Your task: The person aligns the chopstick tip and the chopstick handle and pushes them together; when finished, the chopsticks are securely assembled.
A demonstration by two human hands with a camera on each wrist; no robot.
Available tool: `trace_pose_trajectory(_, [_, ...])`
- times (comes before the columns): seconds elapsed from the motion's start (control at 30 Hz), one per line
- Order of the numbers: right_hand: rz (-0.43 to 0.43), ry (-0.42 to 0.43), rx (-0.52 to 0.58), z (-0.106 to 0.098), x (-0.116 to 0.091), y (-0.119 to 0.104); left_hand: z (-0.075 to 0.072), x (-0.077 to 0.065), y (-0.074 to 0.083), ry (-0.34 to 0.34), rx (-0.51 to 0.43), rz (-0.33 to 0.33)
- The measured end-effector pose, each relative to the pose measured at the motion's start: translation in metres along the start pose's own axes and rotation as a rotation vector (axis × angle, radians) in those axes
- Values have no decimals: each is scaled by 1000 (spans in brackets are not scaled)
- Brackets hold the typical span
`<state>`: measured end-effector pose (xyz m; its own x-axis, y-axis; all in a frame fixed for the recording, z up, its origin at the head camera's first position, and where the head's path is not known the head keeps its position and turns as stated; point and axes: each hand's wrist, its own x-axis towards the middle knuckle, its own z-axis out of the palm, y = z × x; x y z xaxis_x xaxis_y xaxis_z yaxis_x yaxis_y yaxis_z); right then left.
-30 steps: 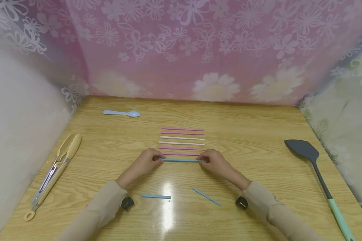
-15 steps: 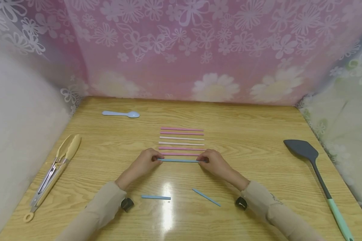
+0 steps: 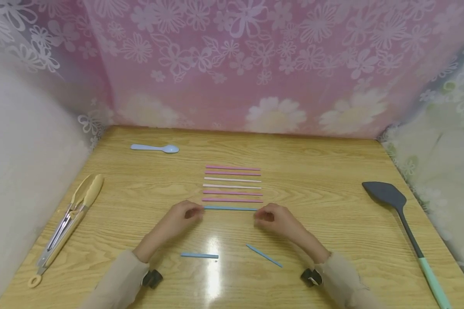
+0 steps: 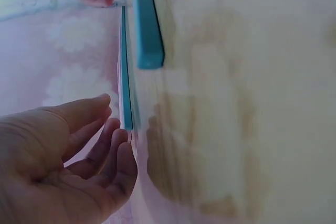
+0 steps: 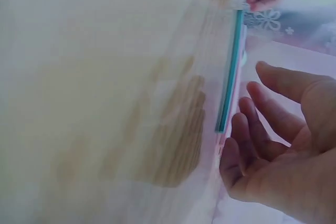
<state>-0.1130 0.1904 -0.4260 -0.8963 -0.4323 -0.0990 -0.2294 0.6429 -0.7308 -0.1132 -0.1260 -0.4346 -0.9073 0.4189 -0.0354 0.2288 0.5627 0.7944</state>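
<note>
A blue chopstick (image 3: 230,208) lies crosswise on the table, nearest in a row of parallel chopsticks. Beyond it come two pink chopsticks (image 3: 232,200), two white chopsticks (image 3: 232,186) and two more pink ones (image 3: 233,168). My left hand (image 3: 183,216) hovers by the blue chopstick's left end, thumb and fingers parted around nothing. At the other end is my right hand (image 3: 280,219), its thumb likewise apart from the fingers in the right wrist view. Closer to me lie two shorter-looking blue sticks (image 3: 199,255), the right one (image 3: 264,255) slanted; the left one's squared end shows large in the left wrist view.
Yellow-tipped tongs (image 3: 67,227) lie along the left side of the wooden table (image 3: 313,171). A pale blue spoon (image 3: 154,148) is at the back left. On the right rests a dark spatula (image 3: 394,201) with a mint handle. A floral pink cloth (image 3: 232,64) hangs behind.
Both hands have let go of the blue chopstick, and their fingers have opened. They have drawn back slightly toward me, leaving the chopstick lying below the row.
</note>
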Motion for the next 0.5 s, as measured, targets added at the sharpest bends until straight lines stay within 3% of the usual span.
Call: trace_pose_trajectory(0.5, [-30, -148, 66, 13, -38, -13, 17, -33, 9, -275, -183, 76])
